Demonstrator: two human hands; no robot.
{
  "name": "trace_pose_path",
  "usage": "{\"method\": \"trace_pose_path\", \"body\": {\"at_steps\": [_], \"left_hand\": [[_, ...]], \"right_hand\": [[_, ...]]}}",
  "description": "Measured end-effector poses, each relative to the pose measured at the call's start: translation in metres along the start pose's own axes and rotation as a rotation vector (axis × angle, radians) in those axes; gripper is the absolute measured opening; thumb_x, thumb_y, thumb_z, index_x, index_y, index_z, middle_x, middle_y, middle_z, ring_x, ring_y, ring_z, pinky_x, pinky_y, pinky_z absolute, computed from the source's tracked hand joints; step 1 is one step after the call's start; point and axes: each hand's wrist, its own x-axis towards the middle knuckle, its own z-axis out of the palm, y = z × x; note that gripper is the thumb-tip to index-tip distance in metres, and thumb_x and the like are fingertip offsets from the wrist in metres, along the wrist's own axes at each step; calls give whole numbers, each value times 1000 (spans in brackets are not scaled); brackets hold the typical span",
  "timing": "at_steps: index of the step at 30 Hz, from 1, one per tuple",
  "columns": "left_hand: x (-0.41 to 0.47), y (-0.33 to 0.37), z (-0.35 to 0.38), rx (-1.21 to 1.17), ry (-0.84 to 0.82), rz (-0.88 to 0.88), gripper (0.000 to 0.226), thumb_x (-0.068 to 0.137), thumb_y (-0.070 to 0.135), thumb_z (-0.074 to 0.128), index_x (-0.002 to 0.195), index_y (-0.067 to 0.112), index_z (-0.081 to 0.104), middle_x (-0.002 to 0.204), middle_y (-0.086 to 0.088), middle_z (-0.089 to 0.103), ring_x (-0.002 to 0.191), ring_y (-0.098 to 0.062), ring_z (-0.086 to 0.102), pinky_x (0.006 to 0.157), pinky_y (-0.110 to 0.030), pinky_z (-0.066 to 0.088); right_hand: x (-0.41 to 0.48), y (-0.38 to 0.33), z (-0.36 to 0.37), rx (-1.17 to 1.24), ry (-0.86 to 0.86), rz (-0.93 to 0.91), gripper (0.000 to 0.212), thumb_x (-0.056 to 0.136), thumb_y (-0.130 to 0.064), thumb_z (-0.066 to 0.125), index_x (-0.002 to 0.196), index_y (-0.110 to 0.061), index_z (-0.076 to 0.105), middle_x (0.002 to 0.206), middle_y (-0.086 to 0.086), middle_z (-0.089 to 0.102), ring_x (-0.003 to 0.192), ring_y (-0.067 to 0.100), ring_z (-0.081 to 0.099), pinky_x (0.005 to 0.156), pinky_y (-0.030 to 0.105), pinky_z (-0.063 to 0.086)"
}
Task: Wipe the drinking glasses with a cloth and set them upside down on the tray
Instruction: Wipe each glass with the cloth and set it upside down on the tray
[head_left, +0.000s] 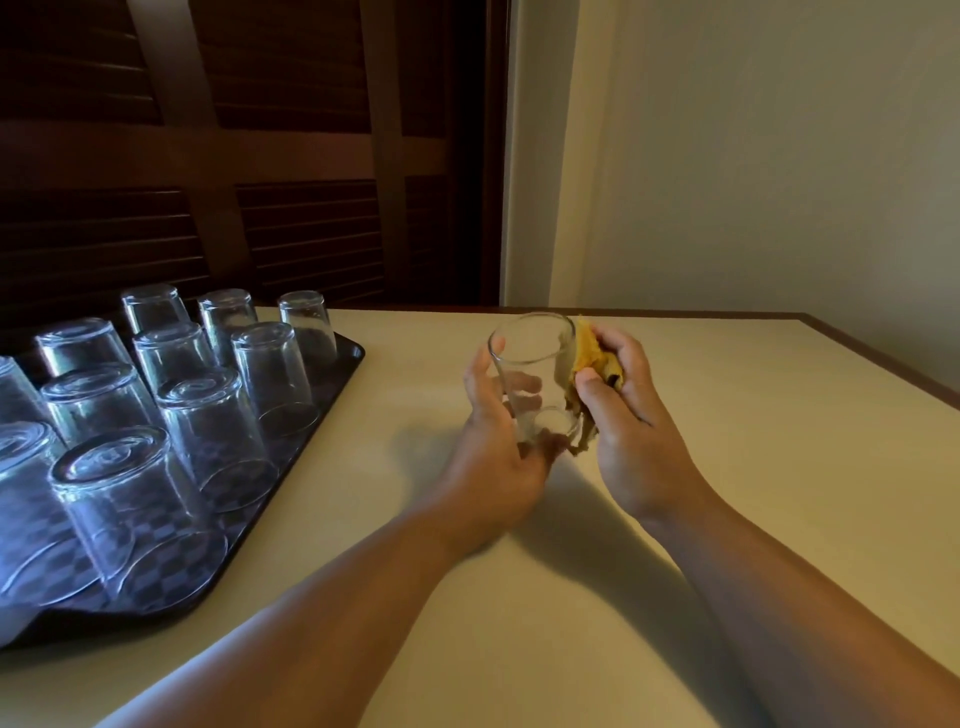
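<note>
Hands meet over the pale table (649, 597), right of the dark checked tray (317, 441). The left hand (498, 441) curls its fingers round the lower part of a clear drinking glass (535, 374), held mouth up and tilted. The right hand (623, 410) grips a bunched yellow cloth (589, 358) pressed against the glass's outer side. Upturned glasses (208, 426) stand in rows on the tray; roughly eleven, though the left edge cuts some off.
</note>
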Motion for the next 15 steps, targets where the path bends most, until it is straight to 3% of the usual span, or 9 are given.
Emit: {"method": "trace_pose_path", "body": {"at_steps": [2,4,6,8,12,15], "left_hand": [[1,1,-1,-32,83,12,103,85,13,79,139,61,5,128,4,46,120,-14,57,100,-37,56],[-2,4,-2,-109,33,-3,98,86,23,77,132,71,5,143,4,39,136,-16,47,110,-44,48],[-4,6,-1,-98,-71,-48,87,89,37,63,139,70,0,161,2,26,148,-18,33,119,-44,36],[-3,4,-1,-25,-96,-54,90,94,30,60,145,63,-7,157,1,33,142,-15,41,117,-40,39],[-1,3,-2,-6,-26,-21,112,87,8,77,141,61,-4,127,8,45,122,-17,56,103,-29,52],[-3,2,-3,-63,-42,-24,111,86,6,77,134,68,-3,136,11,38,129,-14,52,106,-32,50]], "right_hand": [[0,3,0,-14,-33,51,40,94,-42,45,134,-37,50,130,1,56,120,17,55,110,47,43],[-3,1,5,3,-52,32,44,95,-40,46,138,-35,47,134,0,54,124,15,53,112,43,43],[-5,-3,8,20,-24,-26,48,96,-36,48,144,-33,43,141,1,50,131,16,49,114,40,40],[-4,-5,7,30,0,-49,48,97,-34,48,144,-34,43,141,3,50,130,18,50,114,39,40],[0,-4,-1,8,-16,58,35,99,-40,44,133,-40,47,128,-5,55,119,12,53,111,44,43],[-2,-6,1,19,-17,29,40,96,-38,45,136,-37,49,133,-4,55,123,12,53,111,40,43]]}}
